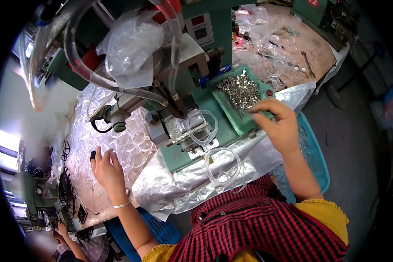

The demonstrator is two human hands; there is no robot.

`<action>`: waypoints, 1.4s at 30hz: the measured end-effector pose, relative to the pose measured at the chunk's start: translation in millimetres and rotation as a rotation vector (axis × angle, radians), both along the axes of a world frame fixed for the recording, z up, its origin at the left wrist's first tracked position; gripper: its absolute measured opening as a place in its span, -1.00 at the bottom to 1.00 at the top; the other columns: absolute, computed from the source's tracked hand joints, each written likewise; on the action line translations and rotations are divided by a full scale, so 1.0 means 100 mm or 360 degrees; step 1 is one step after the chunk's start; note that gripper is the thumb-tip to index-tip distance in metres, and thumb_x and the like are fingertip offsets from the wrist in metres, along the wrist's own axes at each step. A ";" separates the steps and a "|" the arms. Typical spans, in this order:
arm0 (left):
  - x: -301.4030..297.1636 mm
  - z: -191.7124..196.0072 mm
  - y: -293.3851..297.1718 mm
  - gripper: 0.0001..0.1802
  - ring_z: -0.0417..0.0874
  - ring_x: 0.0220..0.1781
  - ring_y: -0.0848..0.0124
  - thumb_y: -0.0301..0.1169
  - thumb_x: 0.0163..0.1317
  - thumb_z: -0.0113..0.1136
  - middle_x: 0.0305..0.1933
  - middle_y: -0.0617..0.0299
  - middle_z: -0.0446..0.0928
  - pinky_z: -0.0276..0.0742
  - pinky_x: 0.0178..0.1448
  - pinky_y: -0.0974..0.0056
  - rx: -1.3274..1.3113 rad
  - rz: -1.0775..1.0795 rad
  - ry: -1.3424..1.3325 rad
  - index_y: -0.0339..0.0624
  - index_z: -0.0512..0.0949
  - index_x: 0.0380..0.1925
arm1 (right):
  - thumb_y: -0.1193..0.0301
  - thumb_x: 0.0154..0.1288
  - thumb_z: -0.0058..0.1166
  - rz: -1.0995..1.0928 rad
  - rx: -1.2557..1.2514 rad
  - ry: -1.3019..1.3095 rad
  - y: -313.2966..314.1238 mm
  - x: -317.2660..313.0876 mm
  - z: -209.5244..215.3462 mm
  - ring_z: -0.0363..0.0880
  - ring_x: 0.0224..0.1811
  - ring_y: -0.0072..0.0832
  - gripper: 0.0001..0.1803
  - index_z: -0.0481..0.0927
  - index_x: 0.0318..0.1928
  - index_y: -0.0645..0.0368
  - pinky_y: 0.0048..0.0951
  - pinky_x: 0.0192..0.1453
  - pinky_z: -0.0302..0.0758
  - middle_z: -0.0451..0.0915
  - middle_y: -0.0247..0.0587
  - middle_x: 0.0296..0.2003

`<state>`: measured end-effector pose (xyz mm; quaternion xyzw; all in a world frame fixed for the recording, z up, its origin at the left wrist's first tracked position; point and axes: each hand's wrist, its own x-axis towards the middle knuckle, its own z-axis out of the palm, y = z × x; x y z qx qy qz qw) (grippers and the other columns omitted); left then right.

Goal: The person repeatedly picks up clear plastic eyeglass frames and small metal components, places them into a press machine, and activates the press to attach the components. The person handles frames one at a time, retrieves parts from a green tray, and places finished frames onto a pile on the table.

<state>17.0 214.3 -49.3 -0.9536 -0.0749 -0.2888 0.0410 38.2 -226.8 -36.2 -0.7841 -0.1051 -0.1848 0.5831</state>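
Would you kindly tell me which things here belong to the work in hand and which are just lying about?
In use: right hand at green tray of small metal pieces; left hand on clear rings; clear tube loop.
Lying about: wrench, blue basket.

We see the tray of small parts (240, 92) right of the machine (192, 74); tube rings (122, 144) cover the tabletop's (96, 196) left side.

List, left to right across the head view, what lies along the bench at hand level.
Left hand on the heap of clear rings → clear tube loop on the green machine → green tray of small metal parts → right hand.
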 end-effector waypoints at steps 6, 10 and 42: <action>0.14 0.00 -0.67 -0.78 0.35 -0.43 0.63 -0.33 0.43 0.12 -0.48 0.42 0.40 0.36 -0.33 0.47 -0.1891 -0.0372 -0.0501 -0.25 0.60 -0.32 | 0.54 0.04 0.26 0.0646 0.0462 0.0297 0.77 0.68 0.33 0.61 -0.19 -0.54 -0.56 0.55 0.00 0.29 -0.48 0.00 0.49 0.64 -0.26 -0.33; -0.07 -0.49 -0.77 -0.80 0.44 -0.39 0.59 -0.33 0.46 0.06 -0.35 0.33 0.44 0.42 -0.30 0.48 -0.2553 -0.0434 -0.0549 -0.22 0.54 -0.10 | 0.54 0.00 0.28 0.0654 0.0515 0.0316 0.92 0.55 0.24 0.61 -0.18 -0.52 -0.43 0.46 0.09 0.38 -0.46 0.06 0.47 0.64 -0.24 -0.29; 0.09 0.42 -1.81 -0.74 0.66 -0.37 0.30 -0.56 -0.05 0.38 -0.11 0.17 0.70 0.60 -0.37 0.33 -0.0068 -0.1966 -0.0643 -0.10 0.52 -0.36 | 0.34 0.03 0.29 -0.0373 -0.0901 -0.0257 0.22 0.89 -0.49 0.58 -0.06 -0.24 -0.86 0.71 -0.36 0.06 -0.18 0.00 0.51 0.63 -0.28 -0.19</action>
